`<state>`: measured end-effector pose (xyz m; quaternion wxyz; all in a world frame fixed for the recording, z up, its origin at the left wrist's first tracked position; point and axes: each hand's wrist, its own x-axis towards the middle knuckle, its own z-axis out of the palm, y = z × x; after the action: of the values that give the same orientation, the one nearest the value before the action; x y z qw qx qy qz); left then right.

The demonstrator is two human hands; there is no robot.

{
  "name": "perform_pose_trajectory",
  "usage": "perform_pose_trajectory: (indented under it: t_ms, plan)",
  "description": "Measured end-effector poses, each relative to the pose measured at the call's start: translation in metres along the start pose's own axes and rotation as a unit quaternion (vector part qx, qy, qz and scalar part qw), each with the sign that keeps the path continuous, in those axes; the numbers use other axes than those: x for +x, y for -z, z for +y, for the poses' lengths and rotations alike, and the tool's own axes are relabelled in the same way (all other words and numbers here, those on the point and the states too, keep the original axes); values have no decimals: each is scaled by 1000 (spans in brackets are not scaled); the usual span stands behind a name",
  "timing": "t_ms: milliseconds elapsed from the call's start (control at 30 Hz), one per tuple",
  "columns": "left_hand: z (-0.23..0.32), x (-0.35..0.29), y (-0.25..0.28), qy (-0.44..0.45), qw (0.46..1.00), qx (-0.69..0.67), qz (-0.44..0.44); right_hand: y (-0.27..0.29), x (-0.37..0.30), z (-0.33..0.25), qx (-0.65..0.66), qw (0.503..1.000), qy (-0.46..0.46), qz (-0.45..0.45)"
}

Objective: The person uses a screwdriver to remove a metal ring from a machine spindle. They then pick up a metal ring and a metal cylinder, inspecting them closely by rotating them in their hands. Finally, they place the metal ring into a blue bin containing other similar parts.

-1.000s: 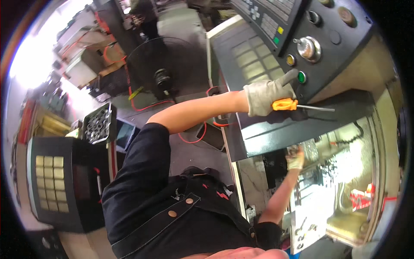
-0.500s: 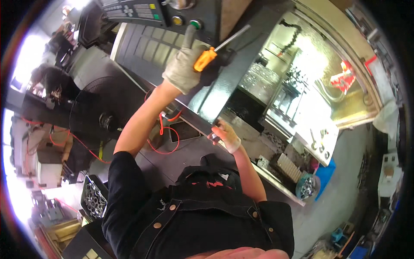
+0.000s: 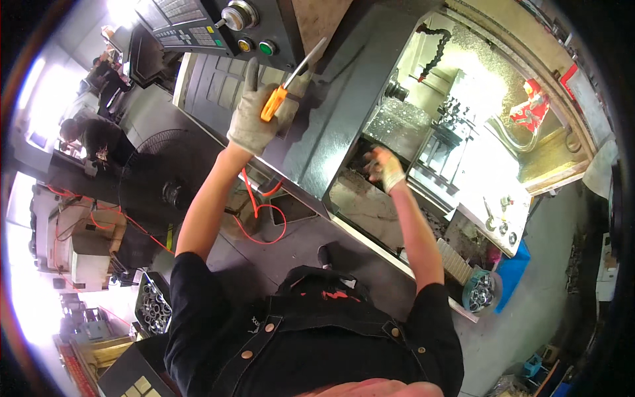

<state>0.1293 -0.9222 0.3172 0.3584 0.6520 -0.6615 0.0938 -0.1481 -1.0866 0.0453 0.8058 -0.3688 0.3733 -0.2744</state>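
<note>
Now the left hand (image 3: 256, 119) has left the green button (image 3: 267, 47), index finger extended, the others closed around the orange screwdriver (image 3: 274, 104) before the dark door (image 3: 354, 79). The right hand (image 3: 385, 167) has moved from the door's lower corner past its right edge, fingers half-curled, blurred; I cannot tell their contents. Open room separates it from the white tray (image 3: 522, 210).

Round copper-coloured buttons (image 3: 269, 327) are dotting the straps (image 3: 258, 341) of a black, pale-stitched cloth bib (image 3: 331, 354); short black sleeves (image 3: 192, 298) are flanking it, a greyish fabric glove (image 3: 246, 132) is covering the left hand (image 3: 253, 120).
</note>
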Motion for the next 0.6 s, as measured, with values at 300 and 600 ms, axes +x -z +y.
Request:
perform_pose_trajectory:
  t_ms: [300,600]
  plan:
    - [-31,-31,21,15,997,38,-60,69,197,-84,62,986,67,140]
    - [-20,-4,63,37,990,28,-137,97,251,-91,-23,953,252,167]
